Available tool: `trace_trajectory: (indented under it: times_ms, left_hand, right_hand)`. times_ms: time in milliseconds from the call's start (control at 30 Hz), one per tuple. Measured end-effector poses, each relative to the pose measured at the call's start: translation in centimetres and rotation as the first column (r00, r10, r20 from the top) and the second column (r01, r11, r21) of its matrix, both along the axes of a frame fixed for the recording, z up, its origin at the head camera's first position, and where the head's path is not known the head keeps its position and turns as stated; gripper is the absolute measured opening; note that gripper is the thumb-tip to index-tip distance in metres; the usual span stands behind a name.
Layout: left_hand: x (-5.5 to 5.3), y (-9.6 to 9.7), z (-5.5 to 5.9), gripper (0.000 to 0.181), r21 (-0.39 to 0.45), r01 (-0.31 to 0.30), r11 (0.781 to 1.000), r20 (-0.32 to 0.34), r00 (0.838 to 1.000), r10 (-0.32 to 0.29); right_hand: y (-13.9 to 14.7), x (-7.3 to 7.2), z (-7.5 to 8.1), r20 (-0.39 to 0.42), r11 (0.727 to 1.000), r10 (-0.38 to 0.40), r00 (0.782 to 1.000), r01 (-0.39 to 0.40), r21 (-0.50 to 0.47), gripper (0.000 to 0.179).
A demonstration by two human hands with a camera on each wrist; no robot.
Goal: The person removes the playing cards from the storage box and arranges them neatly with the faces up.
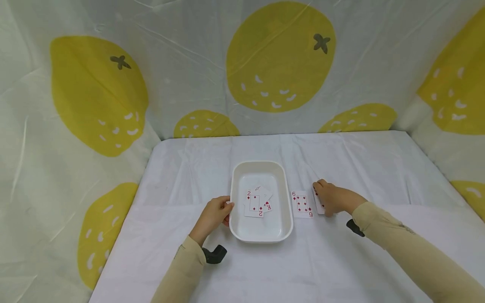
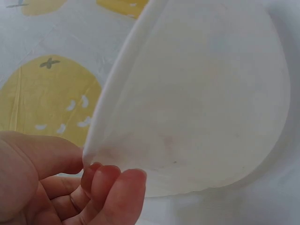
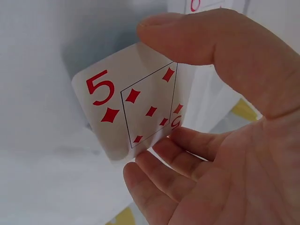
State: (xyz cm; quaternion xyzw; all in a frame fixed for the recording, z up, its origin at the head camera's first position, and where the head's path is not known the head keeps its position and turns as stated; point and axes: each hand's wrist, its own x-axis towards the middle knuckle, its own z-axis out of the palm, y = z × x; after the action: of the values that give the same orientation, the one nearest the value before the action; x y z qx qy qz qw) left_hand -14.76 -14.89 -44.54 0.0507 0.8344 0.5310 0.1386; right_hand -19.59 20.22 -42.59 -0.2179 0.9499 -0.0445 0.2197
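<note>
Head view, tray: my left hand [image 1: 213, 213] pinches the rim of a white, round-cornered rectangular tray [image 1: 261, 230], plastic by its look; a careless tug could drag or tip it.
Cards in tray: a white two of diamonds [image 1: 253, 204] partly covers a white king card with a red pip [image 1: 268, 206]; a jolt could make the loose pile slide.
Card beside tray: a white six of diamonds [image 1: 302, 205] lies face up on the white cloth [image 1: 261, 269], between the tray and my right hand [image 1: 335, 200]; a low sweep of that hand could push it askew.
Left wrist view, rim: thumb and curled fingers close narrowly on the tray's edge; pressing harder on one side might lift the other.
Right wrist view, card in hand: thumb and fingers hold a white five of diamonds [image 3: 151, 111] by its edges, face showing, at a slant. Squeezing too hard might bow it, too lightly might drop it. Whether another card sits behind it, I cannot tell; if so, two could come together.
</note>
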Motion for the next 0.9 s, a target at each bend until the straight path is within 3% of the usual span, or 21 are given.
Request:
trace_trajectory:
  times_ms: [500, 700, 900]
  left_hand:
    - [0.0, 0.0, -0.1, 0.032, 0.004, -0.010, 1.000, -0.001, 1.000, 0.010]
    - [0.0, 0.0, -0.1, 0.032, 0.001, -0.017, 1.000, 0.008, 1.000, 0.017]
    - [-0.1, 0.0, -0.3, 0.034, 0.011, -0.019, 1.000, 0.017, 1.000, 0.018]
  right_hand:
    - [0.2, 0.3, -1.8, 0.018, 1.000, -0.009, 1.000, 0.009, 0.006, 0.085]
    - [-0.2, 0.4, -0.8, 0.014, 1.000, -0.001, 1.000, 0.001, 0.008, 0.085]
    - [-1.2, 0.0, 1.0, -0.014, 0.999, -0.002, 1.000, 0.002, -0.053, 0.084]
